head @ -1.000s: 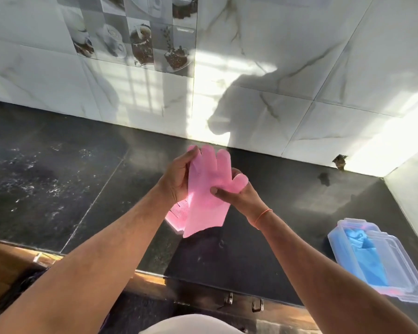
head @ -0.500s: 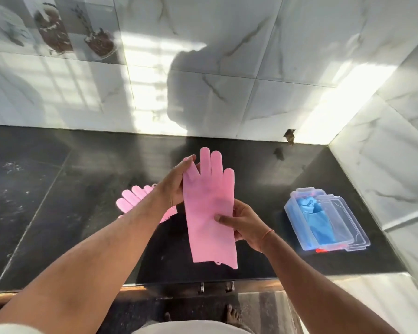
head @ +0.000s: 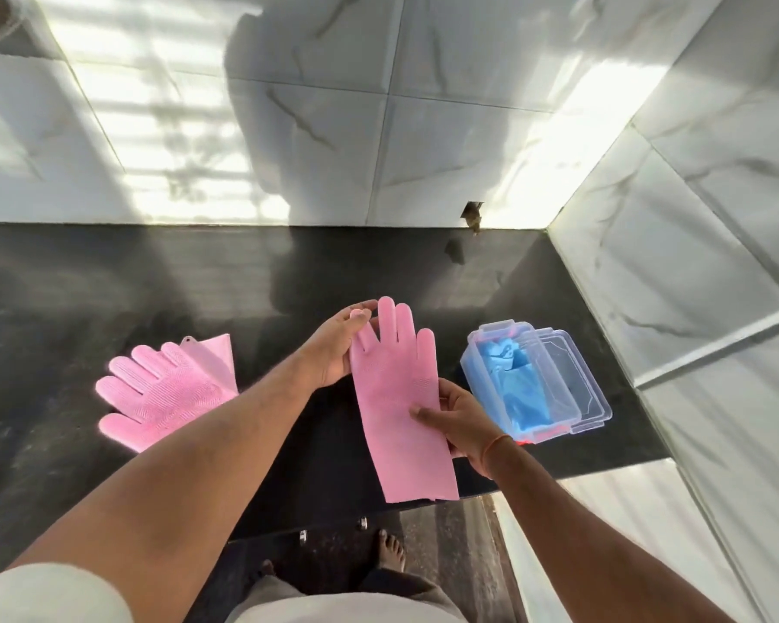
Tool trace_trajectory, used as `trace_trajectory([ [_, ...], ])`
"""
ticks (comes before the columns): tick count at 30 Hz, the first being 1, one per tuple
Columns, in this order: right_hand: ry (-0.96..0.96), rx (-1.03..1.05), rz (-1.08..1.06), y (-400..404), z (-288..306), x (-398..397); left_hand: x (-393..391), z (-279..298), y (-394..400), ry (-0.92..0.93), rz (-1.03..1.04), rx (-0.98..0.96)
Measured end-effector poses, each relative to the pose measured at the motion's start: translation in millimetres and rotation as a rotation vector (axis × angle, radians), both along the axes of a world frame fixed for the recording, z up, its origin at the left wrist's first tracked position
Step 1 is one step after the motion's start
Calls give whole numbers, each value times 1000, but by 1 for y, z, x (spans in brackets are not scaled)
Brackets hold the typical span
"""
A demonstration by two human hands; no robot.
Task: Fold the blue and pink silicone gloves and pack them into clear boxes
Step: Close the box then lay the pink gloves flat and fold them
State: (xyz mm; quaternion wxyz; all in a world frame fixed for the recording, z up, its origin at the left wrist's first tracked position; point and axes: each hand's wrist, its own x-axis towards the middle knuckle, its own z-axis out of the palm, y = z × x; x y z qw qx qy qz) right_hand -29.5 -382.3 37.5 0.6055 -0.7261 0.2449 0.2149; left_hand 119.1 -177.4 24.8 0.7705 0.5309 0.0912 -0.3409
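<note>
Both forearms reach fwd, bare: left hand (head: 333, 348) raised w/ thumb & fingertips pinching the pink glove (head: 396, 397) at its finger end, right hand (head: 457, 418) lower, thumb across the front, fingers behind, orange thread on wrist.

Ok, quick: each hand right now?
Left hand: pinches the fingertips of the pink glove.
Right hand: grips the same glove mid-length.

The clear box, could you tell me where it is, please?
In the head view, the clear box sits on the black counter, right of the held pink glove, near the corner.
</note>
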Motion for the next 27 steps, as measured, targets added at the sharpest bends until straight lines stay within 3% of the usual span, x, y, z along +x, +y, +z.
trace_trajectory([
  [6,60,-190,7,-18,-29,14,10,-25,-17,-82,56,137],
  [10,28,-386,77,-27,-48,19,11,-36,-13,-258,89,460],
  [12,1,-459,85,-29,-56,20,4,-40,-9,-430,59,699],
  [15,-15,-547,113,-27,-64,22,-14,-52,-4,-808,-106,999],
  [19,-35,-552,118,-24,-69,22,-43,-65,-12,-1148,-491,1146],
  [23,-77,-499,121,-18,-67,22,-64,-80,-31,-1126,-775,1270],
  [27,-81,-473,140,-6,-65,26,-71,-88,-25,-1107,-830,1357],
])
